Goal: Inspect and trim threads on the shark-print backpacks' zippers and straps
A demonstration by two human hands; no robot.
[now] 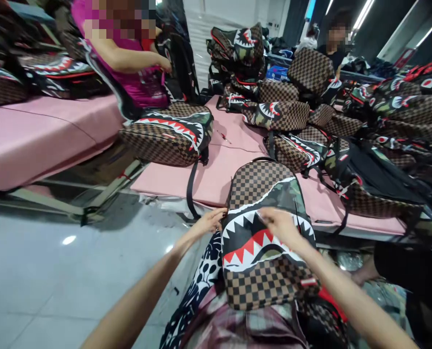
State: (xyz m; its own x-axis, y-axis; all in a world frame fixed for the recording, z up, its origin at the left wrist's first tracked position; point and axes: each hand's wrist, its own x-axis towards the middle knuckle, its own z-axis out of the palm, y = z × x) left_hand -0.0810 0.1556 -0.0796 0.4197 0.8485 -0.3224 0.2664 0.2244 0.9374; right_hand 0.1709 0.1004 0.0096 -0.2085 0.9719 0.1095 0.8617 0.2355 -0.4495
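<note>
A backpack with a brown checkerboard pattern, a camouflage patch and a red-and-white shark mouth stands upright on my lap, its top leaning against the table edge. At its left side edge, my left hand has its fingers closed on the seam. My right hand is over the front panel, above the shark mouth, with fingers curled together and somewhat blurred. A thin dark pointed thing shows just beside that hand; I cannot tell whether it is held or part of the bag.
Another shark-mouth backpack lies on the pink-topped table, a strap hanging over the edge. More backpacks are piled behind and to the right. A person in a magenta top handles a dark bag across the table; another person is farther back.
</note>
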